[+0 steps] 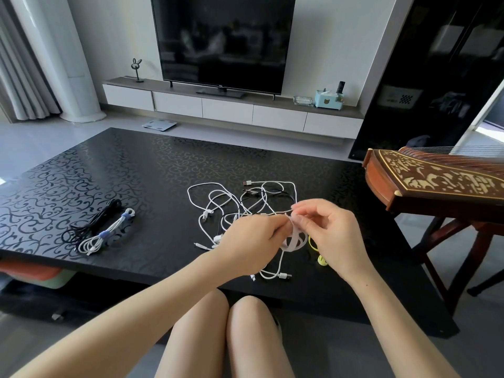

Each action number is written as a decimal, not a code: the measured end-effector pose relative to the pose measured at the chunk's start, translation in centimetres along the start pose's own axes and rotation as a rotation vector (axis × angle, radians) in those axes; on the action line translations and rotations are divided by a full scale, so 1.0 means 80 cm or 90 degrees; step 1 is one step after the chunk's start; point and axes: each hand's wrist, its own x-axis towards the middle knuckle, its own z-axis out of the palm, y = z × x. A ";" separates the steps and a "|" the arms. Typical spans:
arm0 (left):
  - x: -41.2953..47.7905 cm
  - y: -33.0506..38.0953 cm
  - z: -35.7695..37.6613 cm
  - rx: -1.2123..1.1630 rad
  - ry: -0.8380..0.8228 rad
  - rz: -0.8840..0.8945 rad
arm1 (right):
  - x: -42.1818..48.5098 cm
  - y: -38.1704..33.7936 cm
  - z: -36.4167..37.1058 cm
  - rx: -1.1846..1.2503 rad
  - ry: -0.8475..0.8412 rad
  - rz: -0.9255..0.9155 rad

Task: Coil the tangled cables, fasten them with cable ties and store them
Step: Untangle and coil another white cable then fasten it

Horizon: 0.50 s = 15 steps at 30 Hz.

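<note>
Counter [163,159]: black, glossy, patterned, so we expect cable jackets to slide on it easily.

Tangle of cables [245,205] sits between the counter's middle and its near edge, a bit toward the right. Mostly white leads, with at least one black one threaded through. We judge them light, limp and smooth-jacketed, with some spring in the loops, so a coil won't hold unless pinned. Plugs are the only stiff parts and the likely snag points.

Best hold: a free plug end, at the tangle's far side or by the near edge. Then we feed the lead out loop by loop, no hard pulls at the plug neck.

Two finished bundles lie side by side toward the left end of the near edge: black coil [92,222] and white coil [106,236] with two blue ties.

Left hand [253,241] and right hand [335,233] hover over the tangle's near part, both clamped on one white tie [291,245]. Left fingers curl round its loop; right thumb and forefinger pinch the upper end. Tie looks flat, soft, near weightless, so we handle it by the ends.

Yellow ties [313,245] lie just beside the right hand, partly hidden.
</note>
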 end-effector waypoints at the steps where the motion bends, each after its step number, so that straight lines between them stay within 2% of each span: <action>1: -0.002 0.001 0.000 0.018 -0.014 0.009 | 0.002 -0.002 0.001 -0.025 0.008 -0.020; 6: -0.015 0.005 0.002 0.057 -0.059 0.050 | 0.007 -0.009 0.002 -0.093 0.008 -0.082; 10: -0.024 0.010 -0.007 -0.028 -0.151 0.058 | 0.009 -0.020 -0.003 -0.144 0.004 -0.115; 12: -0.025 0.009 -0.008 -0.055 -0.203 0.041 | 0.013 -0.027 -0.006 -0.163 -0.001 -0.104; 15: -0.012 0.006 -0.003 0.009 -0.229 -0.017 | 0.013 -0.046 0.000 -0.172 -0.004 -0.130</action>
